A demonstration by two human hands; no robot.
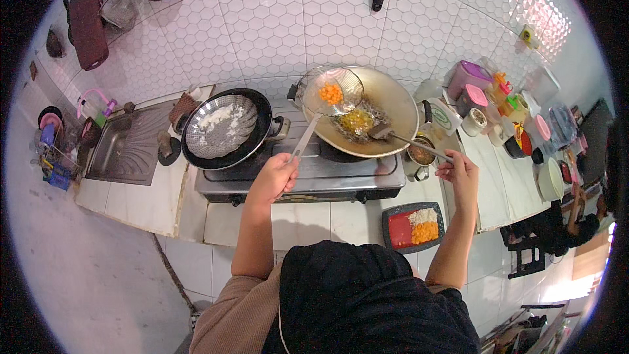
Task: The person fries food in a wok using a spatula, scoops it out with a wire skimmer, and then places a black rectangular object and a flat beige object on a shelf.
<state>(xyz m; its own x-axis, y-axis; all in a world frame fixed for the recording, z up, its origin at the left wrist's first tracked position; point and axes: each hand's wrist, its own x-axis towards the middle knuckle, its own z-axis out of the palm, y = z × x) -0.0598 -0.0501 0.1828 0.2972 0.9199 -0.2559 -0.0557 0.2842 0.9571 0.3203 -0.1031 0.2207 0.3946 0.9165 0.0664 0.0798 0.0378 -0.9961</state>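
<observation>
My left hand (276, 177) grips the handle of a wire-mesh skimmer (314, 89), whose basket is over the left rim of a large wok (400, 108). Small orange cubes (331, 93) lie in the mesh. In the wok is bubbling oil with a yellow mass (357, 122) in it. My right hand (459, 173) holds the long handle of a spatula (381, 131); its blade dips into the wok beside the yellow mass. Both pans stand on a two-burner gas stove (344, 177). On the left burner, a black pan (268, 108) holds a perforated metal steamer tray (196, 132) with white residue.
A dark-rimmed tray (400, 231) with orange cubes and pale chopped food lies before the stove. A metal mug (421, 155) stands right of the wok. Several jars and containers (474, 123) crowd the right counter. A steel sink (115, 142) is at left. Another person (580, 216) is at far right.
</observation>
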